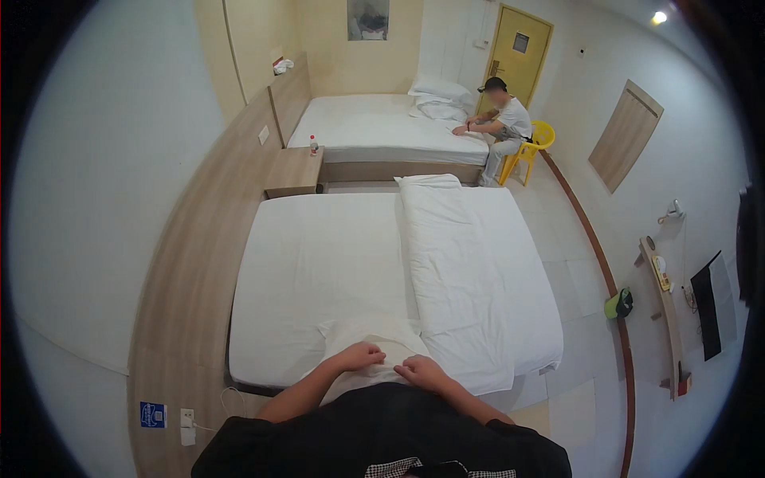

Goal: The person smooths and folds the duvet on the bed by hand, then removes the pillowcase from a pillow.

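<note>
White cloth, perhaps a pillowcase or pillow, lies bunched at the near edge of the bed in front of my body. My left hand is closed on its left part, fingers curled inward. A short gap away, my right hand pinches the same cloth on the right. Beneath and beyond is a bed with a white sheet. A folded white quilt lies across the bed to the right of the cloth. The lower part of the cloth is hidden by my arms and body.
Another person sits on a yellow chair beside a second bed with pillows. A nightstand with a small bottle stands between the beds. A wall shelf and green bin are right.
</note>
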Available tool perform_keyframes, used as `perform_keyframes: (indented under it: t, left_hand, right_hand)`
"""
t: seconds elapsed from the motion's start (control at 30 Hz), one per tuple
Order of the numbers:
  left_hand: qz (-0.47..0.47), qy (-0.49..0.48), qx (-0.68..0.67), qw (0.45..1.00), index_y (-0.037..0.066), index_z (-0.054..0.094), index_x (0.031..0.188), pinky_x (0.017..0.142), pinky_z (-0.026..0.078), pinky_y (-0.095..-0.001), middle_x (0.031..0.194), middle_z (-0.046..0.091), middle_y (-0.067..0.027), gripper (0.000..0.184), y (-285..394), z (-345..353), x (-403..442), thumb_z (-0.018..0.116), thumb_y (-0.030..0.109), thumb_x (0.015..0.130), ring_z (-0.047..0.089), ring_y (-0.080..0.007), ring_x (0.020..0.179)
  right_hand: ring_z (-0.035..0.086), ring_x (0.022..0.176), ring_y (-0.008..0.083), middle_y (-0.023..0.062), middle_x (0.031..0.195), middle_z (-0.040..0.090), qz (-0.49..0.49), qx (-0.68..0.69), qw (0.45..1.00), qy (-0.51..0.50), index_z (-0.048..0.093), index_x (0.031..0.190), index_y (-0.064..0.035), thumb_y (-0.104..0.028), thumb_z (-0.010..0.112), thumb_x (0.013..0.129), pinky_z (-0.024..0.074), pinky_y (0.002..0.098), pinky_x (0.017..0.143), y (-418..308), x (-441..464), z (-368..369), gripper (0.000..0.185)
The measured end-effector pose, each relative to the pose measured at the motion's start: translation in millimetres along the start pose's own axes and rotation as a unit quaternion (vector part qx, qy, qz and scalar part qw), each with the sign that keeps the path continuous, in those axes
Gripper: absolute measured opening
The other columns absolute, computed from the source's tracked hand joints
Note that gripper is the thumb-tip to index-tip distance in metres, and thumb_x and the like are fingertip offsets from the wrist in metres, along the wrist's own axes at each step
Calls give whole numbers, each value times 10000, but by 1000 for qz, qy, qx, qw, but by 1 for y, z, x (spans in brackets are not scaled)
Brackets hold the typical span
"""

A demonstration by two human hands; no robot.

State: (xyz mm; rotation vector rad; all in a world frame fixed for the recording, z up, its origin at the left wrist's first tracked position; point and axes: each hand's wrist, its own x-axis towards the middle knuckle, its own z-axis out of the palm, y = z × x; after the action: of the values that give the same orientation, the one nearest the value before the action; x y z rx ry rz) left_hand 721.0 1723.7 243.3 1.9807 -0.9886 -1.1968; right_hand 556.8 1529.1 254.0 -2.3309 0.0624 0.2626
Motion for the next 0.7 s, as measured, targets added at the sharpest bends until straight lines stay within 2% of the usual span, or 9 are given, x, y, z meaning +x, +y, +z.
perform_keyframes:
  t: [0.03, 0.07, 0.17, 0.27, 0.37, 0.47, 0.57, 0.6, 0.7]
  left_hand:
    - [-13, -3, 40, 999, 29, 724, 1023, 828, 506, -393, 989, 716, -167, 426, 6, -2, 10, 553, 411, 941, 673, -283, 889]
    - [-25, -5, 81, 996, 32, 727, 1027, 832, 508, -402, 997, 715, -173, 444, 15, -3, 20, 538, 426, 946, 677, -295, 888]
    - [-78, -65, 261, 960, 35, 725, 1003, 829, 512, -431, 974, 712, -183, 509, 45, 5, 43, 470, 474, 968, 680, -343, 884]
    - [1, -30, 332, 943, 39, 719, 978, 811, 508, -465, 937, 708, -185, 544, 24, 28, 63, 411, 487, 988, 671, -375, 901]
    - [94, -2, 296, 951, 75, 716, 969, 798, 492, -488, 888, 701, -193, 506, 13, 30, 63, 406, 473, 997, 660, -389, 889]
    - [65, 62, 292, 952, 59, 702, 915, 781, 485, -488, 883, 691, -199, 503, 12, 34, 61, 375, 426, 1018, 645, -409, 872]
    - [34, 138, 171, 975, 18, 672, 851, 793, 470, -523, 881, 673, -238, 512, 13, 36, 60, 365, 393, 1016, 634, -437, 861]
    - [33, 159, 177, 971, 7, 667, 857, 789, 464, -522, 867, 670, -240, 525, 10, 39, 64, 358, 399, 1017, 625, -442, 864]
    - [29, 119, 200, 972, 6, 670, 868, 798, 461, -520, 876, 673, -238, 532, 15, 30, 72, 361, 414, 1014, 619, -442, 867]
  right_hand:
    - [617, 739, 372, 208, 759, 642, -19, 2, 1000, 0, 661, 769, -8, -471, 518, 960, 470, 464, 705, 3, 3, 9, 521]
    - [591, 607, 385, 212, 629, 593, 21, 71, 997, -1, 638, 695, 2, -492, 497, 966, 461, 468, 632, -16, 0, 3, 581]
    - [575, 561, 396, 211, 584, 575, 64, 75, 994, 35, 619, 641, 3, -508, 483, 970, 452, 470, 595, -2, 5, 14, 623]
    - [584, 573, 402, 213, 597, 589, 48, 53, 997, 24, 649, 649, -12, -531, 461, 972, 458, 467, 604, 5, 7, 6, 640]
    - [590, 586, 401, 206, 612, 601, 39, 50, 998, 28, 662, 660, -21, -551, 448, 969, 463, 468, 615, 16, 8, 7, 649]
    - [594, 597, 400, 200, 626, 614, 0, 68, 996, 55, 658, 648, -24, -549, 454, 968, 462, 466, 613, 23, 8, 7, 647]
    - [593, 599, 397, 198, 629, 618, 17, 61, 997, 45, 640, 626, -21, -544, 467, 965, 456, 467, 608, 23, 7, -6, 647]
    - [591, 593, 391, 203, 621, 605, 32, 82, 996, 20, 638, 631, -20, -534, 477, 962, 449, 463, 595, 9, 3, -25, 632]
    - [575, 569, 379, 207, 601, 582, 5, 69, 997, 46, 628, 628, -15, -523, 486, 959, 439, 454, 578, 9, 13, -31, 624]
